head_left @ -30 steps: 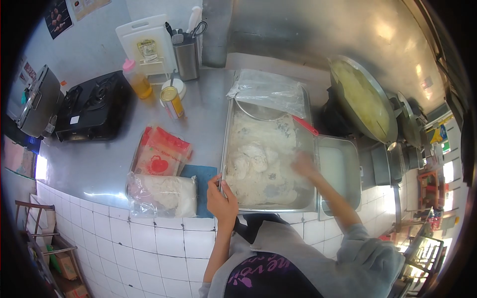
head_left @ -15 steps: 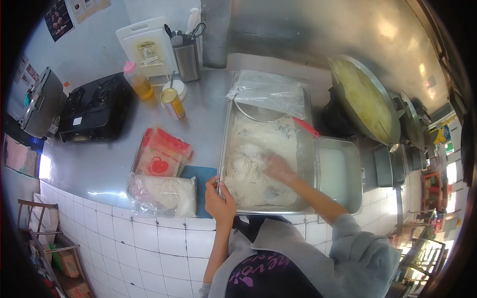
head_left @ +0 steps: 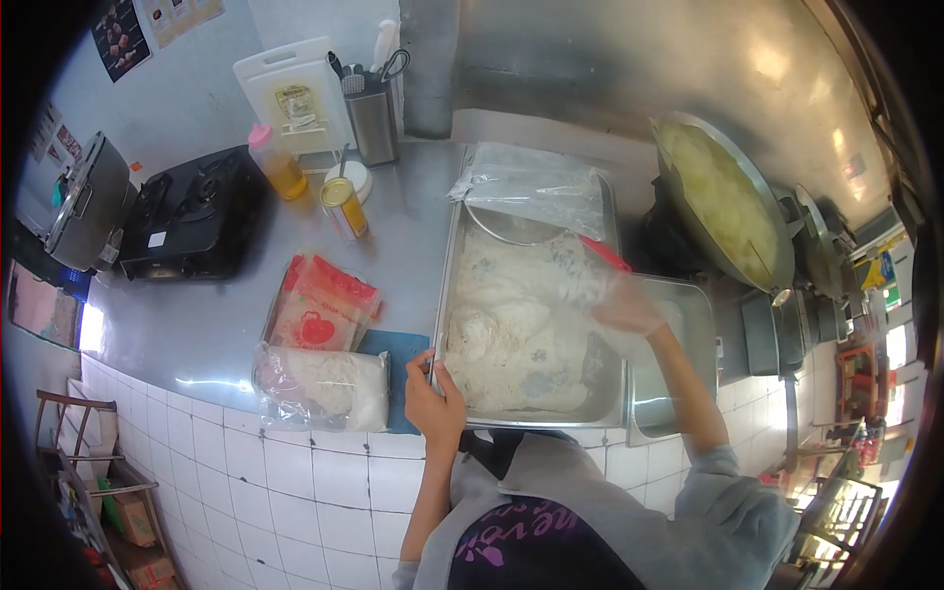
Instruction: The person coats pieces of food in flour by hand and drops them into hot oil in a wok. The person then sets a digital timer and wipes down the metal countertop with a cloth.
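Observation:
My left hand [head_left: 436,405] grips the left rim of a large metal tray [head_left: 612,398] near its front corner, thumb and fingers closed around the edge. White flour [head_left: 551,359] covers the tray's bottom, with a lumpy mound of it at the left. My right hand [head_left: 629,307] is over the tray's right edge, beside a second metal tray [head_left: 674,418] holding pale liquid. Motion smears its fingers, so whether it holds anything cannot be made out. A strainer's red handle [head_left: 604,254] rests across the flour tray behind that hand; a clear plastic bag [head_left: 536,187] partly covers its hoop.
At right stands a large wok [head_left: 723,202] of yellowish contents. Left of the tray lie a bag of flour [head_left: 324,385] and a red-printed packet [head_left: 324,305]. Farther back are a can [head_left: 342,208], a squeeze bottle [head_left: 277,167], a utensil holder [head_left: 371,123] and a black stove [head_left: 197,216].
My right hand has moved right, from the flour mound to the tray's right edge by the second tray. My left hand has stayed on the rim.

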Motion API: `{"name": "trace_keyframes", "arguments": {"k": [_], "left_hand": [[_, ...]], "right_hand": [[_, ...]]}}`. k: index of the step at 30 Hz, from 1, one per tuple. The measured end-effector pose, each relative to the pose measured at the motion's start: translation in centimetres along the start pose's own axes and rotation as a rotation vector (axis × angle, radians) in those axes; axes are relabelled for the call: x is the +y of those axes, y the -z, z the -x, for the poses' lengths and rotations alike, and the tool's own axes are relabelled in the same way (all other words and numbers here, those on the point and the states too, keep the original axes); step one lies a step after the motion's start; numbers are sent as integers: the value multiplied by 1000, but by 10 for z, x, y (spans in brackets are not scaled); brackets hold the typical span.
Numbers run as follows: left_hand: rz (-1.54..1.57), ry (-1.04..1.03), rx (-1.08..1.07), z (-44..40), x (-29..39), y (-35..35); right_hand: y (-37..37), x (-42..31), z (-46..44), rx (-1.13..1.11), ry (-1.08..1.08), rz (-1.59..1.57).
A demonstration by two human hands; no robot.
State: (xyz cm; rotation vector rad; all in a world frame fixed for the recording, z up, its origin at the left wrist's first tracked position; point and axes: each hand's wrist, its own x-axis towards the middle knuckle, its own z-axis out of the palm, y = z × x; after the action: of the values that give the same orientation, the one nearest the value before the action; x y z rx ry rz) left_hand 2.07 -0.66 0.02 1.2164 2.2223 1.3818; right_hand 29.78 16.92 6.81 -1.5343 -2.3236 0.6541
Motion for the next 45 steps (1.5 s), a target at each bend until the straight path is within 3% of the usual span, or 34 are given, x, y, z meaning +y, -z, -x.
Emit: {"name": "trace_keyframes", "arguments": {"k": [2, 3, 5, 7, 11, 15, 17, 18, 20, 24, 27, 29, 30, 32, 33, 35, 36, 38, 39, 41, 45], "left_hand": [[5, 0, -3, 0, 2, 1], [3, 1, -1, 1, 1, 1], [-6, 6, 8, 0, -1, -1], [-4, 11, 9, -1, 2, 0], [-6, -9, 27, 0, -1, -1], [-30, -5, 20, 1, -1, 0], [4, 118, -65, -1, 5, 4], [4, 120, -60, -2, 5, 3], [-10, 94, -34, -1, 3, 2], [-5, 72, -34, -2, 7, 4], [-2, 94, -40, -3, 8, 4], [-9, 59, -26, -3, 8, 4], [-12, 59, -27, -3, 7, 4], [11, 66, -29, -2, 5, 3], [10, 66, -29, -1, 5, 4], [3, 81, -41, -2, 5, 4], [2, 81, -38, -1, 5, 5], [-3, 92, -44, -2, 6, 4], [-1, 95, -42, -2, 6, 5], [-8, 116, -62, -2, 7, 6], [28, 35, -8, -3, 4, 2]], "right_hand": [[1, -11, 3, -400, -81, -176], [-10, -4, 4, -402, -78, -177], [-43, 17, 4, -344, 136, 26], [-61, -19, 5, -432, 53, 132], [-114, -91, 25, -124, 104, 154], [-160, -89, 11, -225, 211, 407], [-151, -81, -9, -311, 22, 279], [-147, -73, -12, -312, 28, 280], [-132, -48, -13, -31, -6, 117], [-96, -24, -10, -1, -130, -52], [-100, -26, 3, 36, 15, -99], [-129, -27, 17, 51, 354, 86], [-136, -37, 21, 50, 353, 83], [-151, -62, 23, -220, 378, 258], [-159, -73, 20, -220, 378, 257], [-170, -88, 9, -231, 186, 212], [-172, -84, 4, -231, 189, 212], [-171, -69, -7, -10, 265, 187], [-159, -65, -12, -13, 267, 191], [-126, -55, -22, -108, 45, 294], [-100, -11, -34, -183, -65, 286]]}}
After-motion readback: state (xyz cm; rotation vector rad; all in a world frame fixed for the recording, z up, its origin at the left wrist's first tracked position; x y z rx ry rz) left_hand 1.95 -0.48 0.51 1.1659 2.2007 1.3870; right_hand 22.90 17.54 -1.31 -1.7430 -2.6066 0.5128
